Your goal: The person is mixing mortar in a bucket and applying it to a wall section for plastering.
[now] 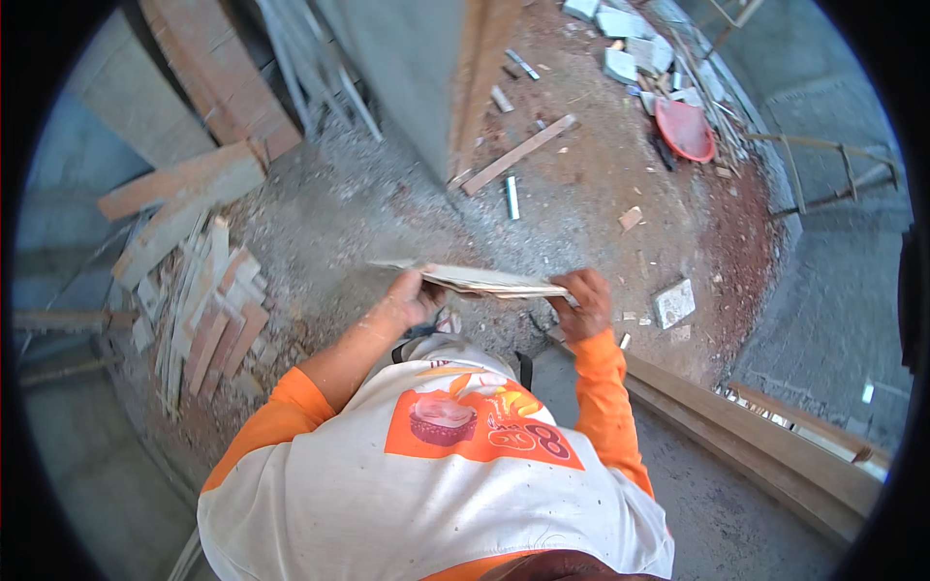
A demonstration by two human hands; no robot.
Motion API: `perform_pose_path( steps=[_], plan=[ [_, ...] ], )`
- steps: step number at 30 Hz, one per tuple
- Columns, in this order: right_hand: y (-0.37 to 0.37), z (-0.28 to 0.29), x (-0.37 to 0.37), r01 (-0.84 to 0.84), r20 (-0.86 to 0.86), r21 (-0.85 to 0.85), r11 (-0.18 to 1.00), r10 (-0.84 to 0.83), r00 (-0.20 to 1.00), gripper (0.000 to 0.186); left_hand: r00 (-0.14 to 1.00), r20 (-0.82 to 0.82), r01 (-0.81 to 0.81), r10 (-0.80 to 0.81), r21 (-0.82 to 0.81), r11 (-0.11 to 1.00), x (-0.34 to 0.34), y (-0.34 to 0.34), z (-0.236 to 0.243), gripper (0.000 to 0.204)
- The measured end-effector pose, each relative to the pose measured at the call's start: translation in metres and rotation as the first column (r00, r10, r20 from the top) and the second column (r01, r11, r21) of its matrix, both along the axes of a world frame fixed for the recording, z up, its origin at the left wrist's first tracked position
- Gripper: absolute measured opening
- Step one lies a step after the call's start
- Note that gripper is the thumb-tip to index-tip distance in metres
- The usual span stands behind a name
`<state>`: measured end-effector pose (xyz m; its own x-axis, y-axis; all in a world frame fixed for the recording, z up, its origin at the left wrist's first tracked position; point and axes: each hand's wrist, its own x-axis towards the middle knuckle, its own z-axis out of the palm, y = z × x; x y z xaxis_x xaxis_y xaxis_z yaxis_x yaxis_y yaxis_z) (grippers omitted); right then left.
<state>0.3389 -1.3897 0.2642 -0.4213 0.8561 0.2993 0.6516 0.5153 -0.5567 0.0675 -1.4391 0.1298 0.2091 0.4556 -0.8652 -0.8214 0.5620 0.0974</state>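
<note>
- Both hands grip one thing between them: a thin stack of flat tile pieces, held roughly level in front of my chest
- Left hand is closed on the near left end of the stack, thumb on top and fingers curled under; the bare forearm runs back to an orange sleeve
- Right hand is closed on the right end of the stack, fingers wrapped over its edge, with the long orange sleeve behind it
- I see the stack's far left corner sticking out past the left hand, and it looks pale on its upper face with several thin layers showing at the edge
- Below the hands, a foot shows just under the stack on the gritty ground
- Out to the left of the left hand lies a heap of broken tile strips, well apart from it, with longer boards beyond
- Ahead of the hands, a wooden batten lies slanted on the reddish dirt, and a short pale tube rests near it
- Far ahead and right of the right hand sits a red pan
- Just right of the right hand a square pale tile lies on the ground, apart from the fingers
- Behind the right hand a long timber beam runs off to the right
</note>
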Motion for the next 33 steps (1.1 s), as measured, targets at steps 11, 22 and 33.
perform_pose_path(
  steps=[11, 22, 33],
  plan=[
    [0.045, 0.025, 0.217, 0.63, 0.078, 0.066, 0.774, -0.633, 0.77, 0.015, 0.646, -0.181, 0.739, -0.742, 0.392, 0.548, 0.195, 0.192, 0.03, 0.05],
    [0.2, -0.089, 0.48, 0.764, 0.119, 0.195, 0.615, -0.788, 0.604, 0.005, -0.523, -0.718, 0.824, -0.459, -0.563, -0.057, 0.103, 0.371, -0.211, 0.019],
    [0.48, -0.009, 0.518, 0.996, 0.585, 0.064, 0.062, -0.811, 0.013, 0.028, 0.701, -0.617, 0.709, -0.358, 0.549, 0.443, 0.27, 0.683, -0.176, 0.031]
  ],
)
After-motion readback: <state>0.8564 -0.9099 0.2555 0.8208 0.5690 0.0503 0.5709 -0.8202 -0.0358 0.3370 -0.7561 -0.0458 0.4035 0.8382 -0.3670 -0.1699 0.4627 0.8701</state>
